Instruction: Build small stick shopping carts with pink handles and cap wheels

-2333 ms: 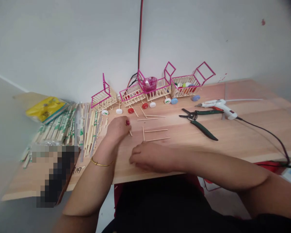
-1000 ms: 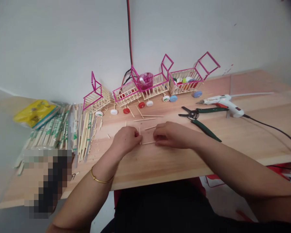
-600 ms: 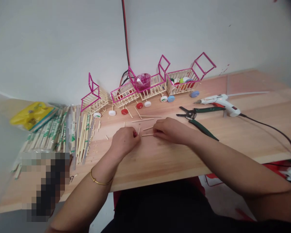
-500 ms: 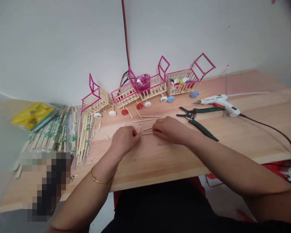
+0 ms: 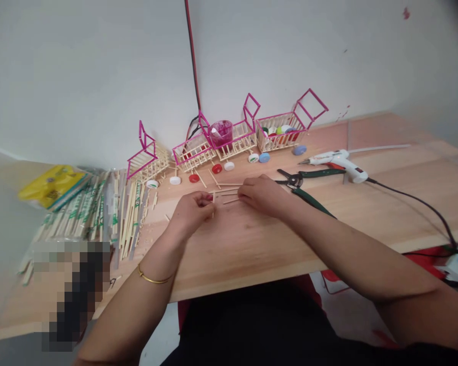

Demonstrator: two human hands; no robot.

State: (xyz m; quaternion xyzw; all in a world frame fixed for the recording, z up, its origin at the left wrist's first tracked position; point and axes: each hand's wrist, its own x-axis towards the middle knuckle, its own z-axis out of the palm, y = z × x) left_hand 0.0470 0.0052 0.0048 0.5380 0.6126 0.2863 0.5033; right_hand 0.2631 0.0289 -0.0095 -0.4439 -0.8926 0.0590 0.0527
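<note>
My left hand pinches a short wooden stick between thumb and fingers, just above the table. Across from it, my right hand has its fingers curled over the right ends of thin wooden sticks, which point toward the left hand. Its fingertips are partly hidden, so how firmly it grips is unclear. More sticks lie just beyond the hands. Close behind the right hand are wire strippers with green handles, their jaws partly apart.
Along the wall stand small stick carts with pink rims and bottle-cap wheels, including a right cart holding caps. One holds a pink-stained cup. A white glue gun with a cord lies right. Wrapped chopsticks and a yellow packet lie left.
The short stick in my left hand has turned more upright. Both hands remain close together over the sticks. The whole view has shifted slightly.
</note>
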